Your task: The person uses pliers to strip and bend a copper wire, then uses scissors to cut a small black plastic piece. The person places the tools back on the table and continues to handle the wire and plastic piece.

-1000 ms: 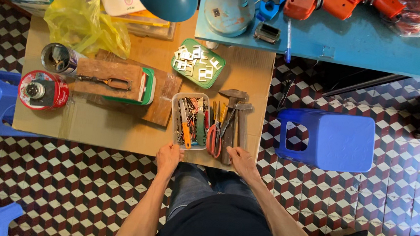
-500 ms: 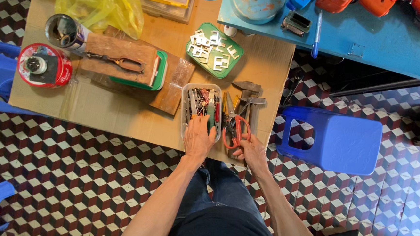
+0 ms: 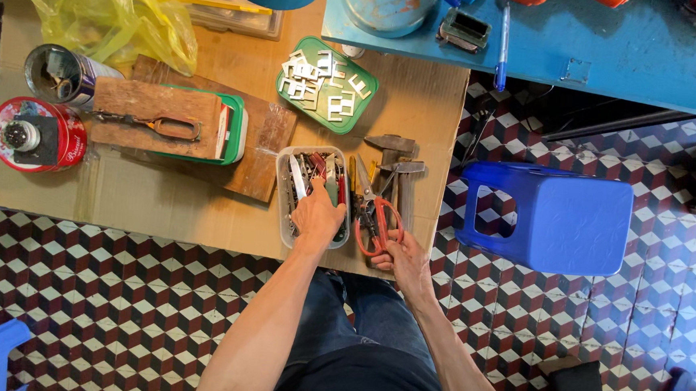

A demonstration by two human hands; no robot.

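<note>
Fingers of the left hand [image 3: 317, 214] dig into a clear plastic tub [image 3: 284, 208]; right hand [image 3: 405, 259] grips red-handled steel scissors [image 3: 376, 218].

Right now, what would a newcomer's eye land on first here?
The left hand digging in the clear tool tray at the table's near edge, and the right hand on the red-handled scissors beside it. Then the bright blue stool to the right, and the green lid of white pieces behind the tray.

Matt brown cardboard tabletop [image 3: 162, 200]; clear plastic rectangular tool tray [image 3: 284, 208]; glossy red-handled metal scissors [image 3: 375, 213]; rough wooden block [image 3: 156, 115] at nine o'clock.
</note>
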